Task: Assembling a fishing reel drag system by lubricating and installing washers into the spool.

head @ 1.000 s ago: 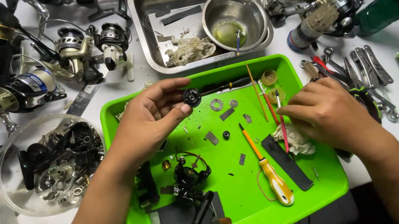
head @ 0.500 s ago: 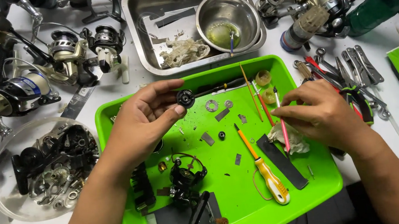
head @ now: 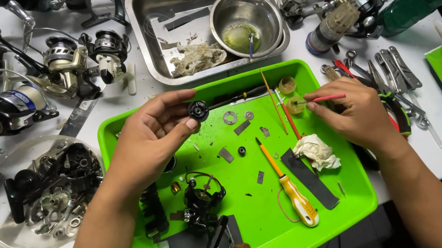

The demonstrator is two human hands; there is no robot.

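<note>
Head view, left to right: my left hand (head: 148, 143) pinches a small black round reel part (head: 198, 110) between thumb and fingertips above the green tray (head: 349, 181). My right hand (head: 356, 114) grips a thin red brush (head: 324, 98), its tip in a small yellowish grease pot (head: 295, 104). I judge I'm loading grease; next calls for steady dabbing onto the part.

Bright, even overhead light, soft shadows, sharp focus, slight wide-angle edge distortion.
</note>
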